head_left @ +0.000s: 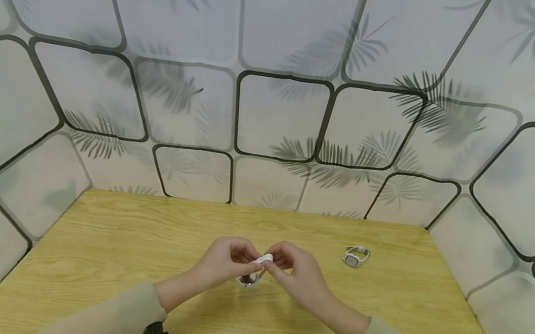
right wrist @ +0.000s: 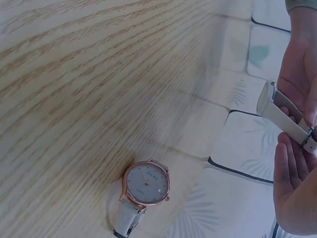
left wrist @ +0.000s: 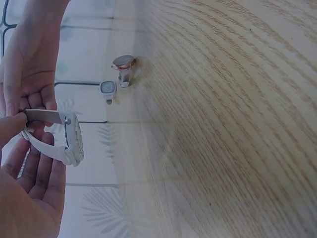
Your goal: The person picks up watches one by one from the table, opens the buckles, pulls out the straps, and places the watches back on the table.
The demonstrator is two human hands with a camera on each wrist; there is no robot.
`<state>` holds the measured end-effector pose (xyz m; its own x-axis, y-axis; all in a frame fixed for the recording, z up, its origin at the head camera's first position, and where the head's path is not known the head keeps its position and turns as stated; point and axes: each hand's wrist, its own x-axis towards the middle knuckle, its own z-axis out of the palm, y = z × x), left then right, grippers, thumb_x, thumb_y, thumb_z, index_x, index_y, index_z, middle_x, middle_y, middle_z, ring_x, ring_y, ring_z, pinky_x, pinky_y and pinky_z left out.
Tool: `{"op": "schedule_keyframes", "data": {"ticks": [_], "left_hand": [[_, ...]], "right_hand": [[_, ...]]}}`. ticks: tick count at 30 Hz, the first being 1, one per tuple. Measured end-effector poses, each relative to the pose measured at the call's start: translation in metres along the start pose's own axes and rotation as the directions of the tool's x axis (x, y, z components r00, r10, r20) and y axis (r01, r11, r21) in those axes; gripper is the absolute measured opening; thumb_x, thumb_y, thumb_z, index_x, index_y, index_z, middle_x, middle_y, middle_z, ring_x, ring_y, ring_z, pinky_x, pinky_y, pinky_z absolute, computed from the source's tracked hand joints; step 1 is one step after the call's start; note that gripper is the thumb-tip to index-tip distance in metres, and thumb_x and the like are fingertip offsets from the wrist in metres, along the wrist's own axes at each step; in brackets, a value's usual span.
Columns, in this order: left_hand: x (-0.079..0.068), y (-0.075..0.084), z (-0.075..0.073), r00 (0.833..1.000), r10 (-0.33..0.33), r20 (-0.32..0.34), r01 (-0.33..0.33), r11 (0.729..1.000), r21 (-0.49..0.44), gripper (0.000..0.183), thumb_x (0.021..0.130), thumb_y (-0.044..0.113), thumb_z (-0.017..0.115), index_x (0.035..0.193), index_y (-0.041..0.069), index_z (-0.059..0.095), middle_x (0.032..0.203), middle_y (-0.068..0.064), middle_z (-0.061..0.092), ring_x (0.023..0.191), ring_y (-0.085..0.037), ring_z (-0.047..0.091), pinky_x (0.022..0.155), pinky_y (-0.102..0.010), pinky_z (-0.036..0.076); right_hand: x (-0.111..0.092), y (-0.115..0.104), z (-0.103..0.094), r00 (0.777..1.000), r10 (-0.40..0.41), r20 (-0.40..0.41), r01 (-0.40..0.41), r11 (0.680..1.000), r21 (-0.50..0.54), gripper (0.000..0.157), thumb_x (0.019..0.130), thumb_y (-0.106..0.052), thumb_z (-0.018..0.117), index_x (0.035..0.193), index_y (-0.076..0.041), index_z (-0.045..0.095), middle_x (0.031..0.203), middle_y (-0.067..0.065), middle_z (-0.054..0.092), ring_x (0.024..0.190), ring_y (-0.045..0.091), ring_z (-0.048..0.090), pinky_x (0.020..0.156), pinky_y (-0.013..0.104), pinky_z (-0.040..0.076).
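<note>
Both hands meet over the table around a white wristwatch (head_left: 247, 280). Its strap forms a loop, and the case hangs below the fingers. My left hand (head_left: 222, 260) pinches the strap near the buckle between thumb and fingers. From the other side, my right hand (head_left: 303, 279) pinches the strap's end. In the left wrist view the white strap (left wrist: 47, 148) and the case edge with its crown show side-on. The dark buckle (right wrist: 310, 133) sits at the fingertips in the right wrist view, partly covered by them.
A white watch with a squarish case (head_left: 356, 256) lies on the wooden table (head_left: 137, 229), right of the hands. A rose-gold round watch with a pale strap (right wrist: 147, 182) lies there too. Patterned fabric walls (head_left: 279, 118) enclose the table's back and sides.
</note>
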<state>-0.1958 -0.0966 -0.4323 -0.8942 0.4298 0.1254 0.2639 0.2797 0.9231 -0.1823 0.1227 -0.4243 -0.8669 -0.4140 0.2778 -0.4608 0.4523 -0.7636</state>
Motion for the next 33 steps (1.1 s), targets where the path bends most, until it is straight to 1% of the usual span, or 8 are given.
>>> {"op": "schedule_keyframes", "data": {"ticks": [5,8,13,19,21,27,30,33], "left_hand": [[0.0001,-0.0008,0.0001,1.000,0.020,0.000,-0.020,1.000,0.000,0.012,0.097,0.012,0.079,0.101,0.001,0.079,0.095,-0.017,0.078,0.075,-0.005,0.069,0.069,-0.023,0.061],[0.0005,-0.0005,0.0000,1.000,0.005,-0.003,-0.005,1.000,-0.006,0.013,0.097,0.013,0.080,0.101,0.001,0.079,0.095,-0.016,0.078,0.075,-0.006,0.069,0.069,-0.023,0.061],[0.0003,0.0026,-0.0012,1.000,-0.019,-0.008,0.019,1.000,-0.016,0.014,0.097,0.014,0.079,0.101,0.000,0.078,0.097,-0.017,0.078,0.078,-0.010,0.071,0.069,-0.023,0.061],[-0.0003,0.0040,-0.0025,1.000,-0.017,-0.005,0.017,1.000,-0.024,0.014,0.097,0.013,0.079,0.101,-0.001,0.078,0.098,-0.018,0.078,0.080,-0.012,0.071,0.070,-0.023,0.061],[-0.0005,0.0033,-0.0027,1.000,-0.019,-0.006,0.019,1.000,-0.024,0.014,0.097,0.012,0.079,0.101,-0.001,0.078,0.097,-0.018,0.078,0.079,-0.013,0.071,0.070,-0.022,0.061],[-0.0004,0.0018,-0.0030,1.000,-0.016,-0.015,0.016,1.000,-0.019,0.013,0.097,0.010,0.079,0.102,-0.001,0.078,0.096,-0.019,0.077,0.079,-0.013,0.070,0.070,-0.022,0.061],[-0.0003,0.0015,-0.0033,1.000,-0.018,-0.016,0.018,1.000,-0.025,0.013,0.096,0.011,0.080,0.102,-0.001,0.078,0.096,-0.019,0.077,0.079,-0.013,0.071,0.070,-0.022,0.061],[-0.0002,0.0013,-0.0036,1.000,-0.021,-0.017,0.021,0.999,-0.028,0.014,0.096,0.011,0.080,0.102,-0.001,0.078,0.097,-0.019,0.077,0.079,-0.013,0.071,0.070,-0.022,0.061]], "right_hand": [[0.0003,-0.0004,-0.0002,1.000,-0.011,-0.014,0.011,1.000,-0.007,0.008,0.102,-0.016,0.074,0.107,-0.010,0.074,0.096,0.002,0.078,0.086,0.008,0.073,0.079,0.023,0.062],[0.0000,-0.0011,0.0001,1.000,-0.018,-0.025,0.018,1.000,-0.008,0.009,0.101,-0.015,0.074,0.107,-0.009,0.075,0.096,0.003,0.079,0.085,0.007,0.073,0.078,0.022,0.062],[-0.0008,-0.0013,0.0013,0.999,-0.022,-0.041,0.021,1.000,-0.009,0.010,0.102,-0.015,0.073,0.108,-0.007,0.075,0.096,0.004,0.079,0.084,0.008,0.073,0.076,0.022,0.062],[-0.0016,-0.0012,0.0033,0.997,-0.029,-0.073,0.028,1.000,-0.009,0.009,0.103,-0.013,0.072,0.107,-0.006,0.073,0.095,0.005,0.079,0.086,0.021,0.076,0.076,0.022,0.062],[-0.0020,-0.0006,0.0042,0.996,-0.022,-0.083,0.022,1.000,-0.001,0.009,0.103,-0.012,0.071,0.108,-0.005,0.072,0.095,0.006,0.079,0.087,0.023,0.076,0.076,0.022,0.062],[-0.0030,0.0010,0.0062,0.994,-0.019,-0.104,0.023,0.999,0.036,0.009,0.104,-0.007,0.068,0.110,0.000,0.068,0.098,0.012,0.079,0.090,0.020,0.077,0.079,0.024,0.064],[-0.0024,0.0000,0.0061,0.994,-0.022,-0.105,0.024,0.999,0.023,0.009,0.104,-0.008,0.068,0.111,-0.002,0.068,0.099,0.009,0.078,0.091,0.018,0.076,0.080,0.025,0.064],[-0.0014,-0.0009,0.0051,0.994,-0.038,-0.100,0.037,0.999,-0.012,0.009,0.104,-0.012,0.069,0.111,-0.005,0.069,0.100,0.005,0.078,0.091,0.015,0.074,0.082,0.025,0.063]]}}
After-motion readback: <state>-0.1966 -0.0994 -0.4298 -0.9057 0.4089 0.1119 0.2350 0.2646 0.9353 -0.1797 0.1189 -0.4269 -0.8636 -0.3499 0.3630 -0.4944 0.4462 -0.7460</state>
